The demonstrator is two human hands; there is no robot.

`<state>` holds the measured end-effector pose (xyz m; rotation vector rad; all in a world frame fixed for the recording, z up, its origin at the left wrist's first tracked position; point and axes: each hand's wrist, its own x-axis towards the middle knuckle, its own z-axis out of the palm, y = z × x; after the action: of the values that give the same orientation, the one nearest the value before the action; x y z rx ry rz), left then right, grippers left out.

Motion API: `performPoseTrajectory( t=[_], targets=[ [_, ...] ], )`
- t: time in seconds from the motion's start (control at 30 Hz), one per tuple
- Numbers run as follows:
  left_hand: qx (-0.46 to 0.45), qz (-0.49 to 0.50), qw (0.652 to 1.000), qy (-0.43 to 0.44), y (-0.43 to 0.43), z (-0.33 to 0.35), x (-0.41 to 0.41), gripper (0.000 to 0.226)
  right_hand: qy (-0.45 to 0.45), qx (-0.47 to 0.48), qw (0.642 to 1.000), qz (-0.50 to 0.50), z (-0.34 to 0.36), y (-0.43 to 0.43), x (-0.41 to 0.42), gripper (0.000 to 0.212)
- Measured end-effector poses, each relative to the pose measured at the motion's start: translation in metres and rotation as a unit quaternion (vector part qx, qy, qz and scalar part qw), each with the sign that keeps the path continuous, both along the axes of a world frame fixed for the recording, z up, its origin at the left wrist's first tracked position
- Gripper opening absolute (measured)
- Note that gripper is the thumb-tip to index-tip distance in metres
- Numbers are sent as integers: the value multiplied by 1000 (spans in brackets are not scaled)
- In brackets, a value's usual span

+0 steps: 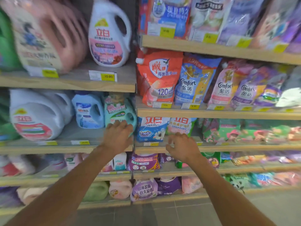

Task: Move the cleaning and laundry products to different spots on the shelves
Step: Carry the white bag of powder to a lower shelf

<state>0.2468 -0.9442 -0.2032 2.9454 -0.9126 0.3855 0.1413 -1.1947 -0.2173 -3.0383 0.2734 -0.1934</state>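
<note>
Grips the lower front of the teal bottle (119, 111) with the left hand (118, 137), fingers curled onto it where it stands at the right end of the left-hand shelf (84, 132), just beside a light blue bottle (88, 110). Holds nothing in the right hand (182, 147), fingers loosely curled and spread, before the shelf edge below a green-and-white bag (180, 125).

Left hand (118, 136) on teal bottle (119, 111), right hand (182, 147) free
</note>
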Motion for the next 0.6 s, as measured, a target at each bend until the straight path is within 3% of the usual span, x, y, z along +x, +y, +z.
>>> performPoseTrajectory(
  t=[0.27,0.6],
  targets=[
    [83,50,995,38,97,58,-87,37,18,-20,998,52,61,70,-52,21],
    [58,104,993,4,212,123,-177,36,-25,-19,992,121,131,178,-100,20]
  ],
)
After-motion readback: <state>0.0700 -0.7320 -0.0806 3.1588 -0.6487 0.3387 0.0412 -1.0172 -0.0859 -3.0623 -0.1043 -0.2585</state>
